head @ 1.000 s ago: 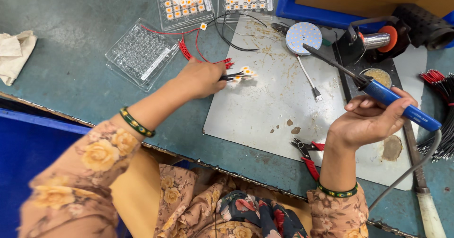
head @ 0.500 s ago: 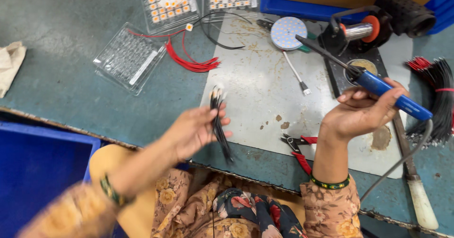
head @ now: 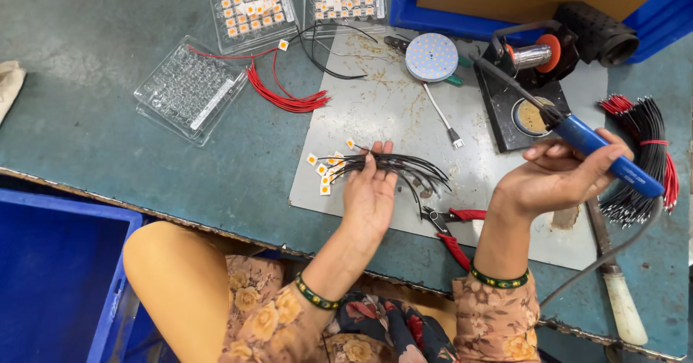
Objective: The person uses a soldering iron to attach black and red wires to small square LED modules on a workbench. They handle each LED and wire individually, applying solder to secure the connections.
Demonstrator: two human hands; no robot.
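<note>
The left hand (head: 369, 190) lies flat, fingers extended, pressing black wires (head: 404, 168) with small square chips onto a grey mat (head: 505, 204). The right hand (head: 559, 179) grips a blue soldering iron (head: 603, 150) above red pliers (head: 451, 229). Beyond: red wires (head: 285, 96), a round board (head: 432, 56), clear ridged trays (head: 249, 9) holding chips, on the green table (head: 86, 117).

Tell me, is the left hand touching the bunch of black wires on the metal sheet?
Touching. The head view shows the left hand lying flat on the black wires.
</note>
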